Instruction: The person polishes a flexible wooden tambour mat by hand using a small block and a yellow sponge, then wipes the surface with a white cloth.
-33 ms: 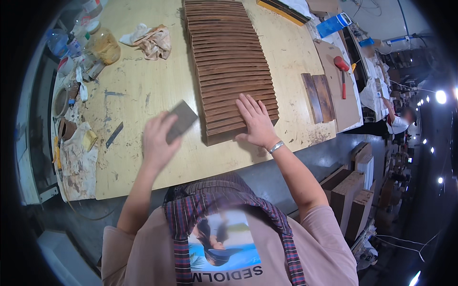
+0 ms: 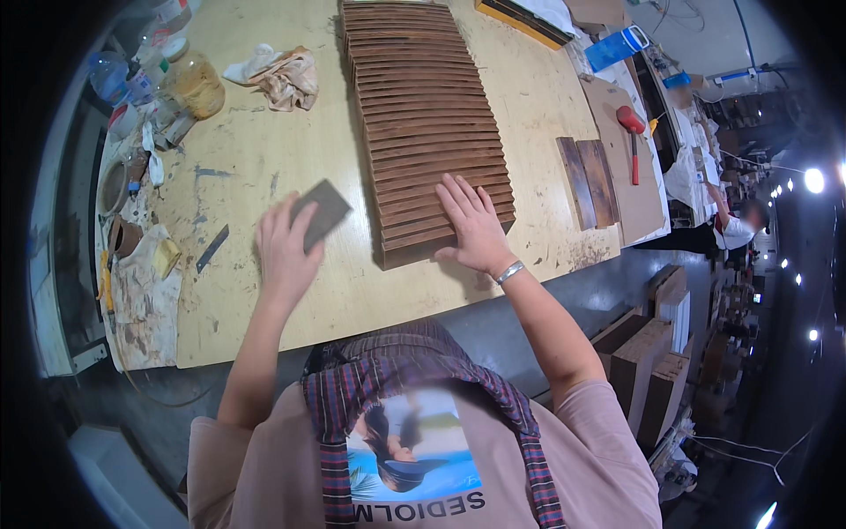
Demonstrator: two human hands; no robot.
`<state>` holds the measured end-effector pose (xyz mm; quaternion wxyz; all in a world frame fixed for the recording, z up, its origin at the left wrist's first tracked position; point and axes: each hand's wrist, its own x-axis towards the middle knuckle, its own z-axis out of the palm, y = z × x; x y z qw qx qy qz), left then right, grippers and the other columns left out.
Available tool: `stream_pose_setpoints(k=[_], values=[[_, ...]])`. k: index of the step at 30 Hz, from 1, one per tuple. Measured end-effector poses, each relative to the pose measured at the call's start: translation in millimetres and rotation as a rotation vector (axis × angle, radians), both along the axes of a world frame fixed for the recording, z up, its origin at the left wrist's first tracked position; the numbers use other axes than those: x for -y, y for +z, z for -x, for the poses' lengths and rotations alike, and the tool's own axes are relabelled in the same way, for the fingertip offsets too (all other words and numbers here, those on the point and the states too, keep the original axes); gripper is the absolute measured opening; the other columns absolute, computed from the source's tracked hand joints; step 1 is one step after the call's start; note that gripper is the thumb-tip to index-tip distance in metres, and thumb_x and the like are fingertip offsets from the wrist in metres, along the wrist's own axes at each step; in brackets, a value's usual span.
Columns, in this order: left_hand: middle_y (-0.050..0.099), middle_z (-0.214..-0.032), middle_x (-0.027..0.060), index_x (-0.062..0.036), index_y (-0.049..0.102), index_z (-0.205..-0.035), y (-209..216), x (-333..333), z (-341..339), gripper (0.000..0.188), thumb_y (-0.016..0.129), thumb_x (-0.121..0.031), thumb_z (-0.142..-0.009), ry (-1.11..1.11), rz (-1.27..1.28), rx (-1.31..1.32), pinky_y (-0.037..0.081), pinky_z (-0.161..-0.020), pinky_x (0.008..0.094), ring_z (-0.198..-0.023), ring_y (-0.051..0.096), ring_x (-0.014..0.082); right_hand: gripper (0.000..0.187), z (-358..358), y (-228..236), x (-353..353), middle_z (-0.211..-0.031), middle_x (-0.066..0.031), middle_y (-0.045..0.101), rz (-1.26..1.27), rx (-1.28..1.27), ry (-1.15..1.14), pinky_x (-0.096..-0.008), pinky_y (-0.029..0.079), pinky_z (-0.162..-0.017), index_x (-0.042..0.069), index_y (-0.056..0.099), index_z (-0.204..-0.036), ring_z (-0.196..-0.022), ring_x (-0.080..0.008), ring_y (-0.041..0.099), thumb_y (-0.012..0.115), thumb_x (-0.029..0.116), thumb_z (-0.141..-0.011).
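Note:
A long brown ribbed wooden piece, with many slat-like ridges across it, lies lengthwise on the pale worktable. My right hand rests flat on its near end, fingers stretched and the thumb at the near edge. To the left of that end, my left hand grips a dark grey rectangular pad between thumb and fingers. The pad is tilted, slightly blurred, and apart from the ribbed piece. Its exact kind is not clear.
Left: a crumpled stained cloth, a jar of amber liquid, bottles and a dark flat strip. Right: two dark wooden boards, a red mallet and a blue bottle. A co-worker stands farther right.
My left hand and the grey pad have shifted slightly left, away from the ribbed piece. My right hand stays where it was.

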<state>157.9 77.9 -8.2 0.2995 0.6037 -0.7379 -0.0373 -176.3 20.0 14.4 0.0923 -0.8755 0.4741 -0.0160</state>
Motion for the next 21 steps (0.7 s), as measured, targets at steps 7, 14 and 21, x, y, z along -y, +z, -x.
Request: stream_pose_setpoints(k=[7, 14, 21], values=[[0.068, -0.086, 0.0069, -0.0079, 0.06, -0.099, 1, 27, 88, 0.035, 0.076, -0.037, -0.089, 0.104, -0.677, -0.661, 0.053, -0.07, 0.0344, -0.077, 0.067, 0.0195, 0.122, 3, -2, -3, -0.167, -0.0084, 0.025, 0.001, -0.008, -0.029, -0.0495, 0.019, -0.124, 0.012, 0.029, -0.158, -0.153, -0.0281, 0.024, 0.09, 0.042, -0.057], [0.06, -0.067, 0.0041, -0.0033, 0.056, -0.084, -53, 41, 95, 0.027, 0.068, -0.025, -0.097, 0.079, -0.728, -1.086, 0.046, -0.056, 0.0302, -0.06, 0.058, 0.0118, 0.121, 1, -3, -5, -0.167, -0.0086, 0.026, 0.002, 0.017, -0.037, -0.0494, 0.019, -0.124, 0.013, 0.03, -0.158, -0.153, -0.028, 0.025, 0.09, 0.039, -0.056], [0.066, -0.076, 0.0079, -0.003, 0.061, -0.092, -31, 39, 93, 0.018, 0.063, -0.02, -0.098, 0.091, -0.765, -0.938, 0.052, -0.064, 0.0332, -0.069, 0.065, 0.0174, 0.119, 5, 0, -5, -0.166, -0.0093, 0.028, -0.013, 0.064, -0.054, -0.0496, 0.019, -0.124, 0.013, 0.031, -0.158, -0.153, -0.0282, 0.026, 0.09, 0.039, -0.057]])
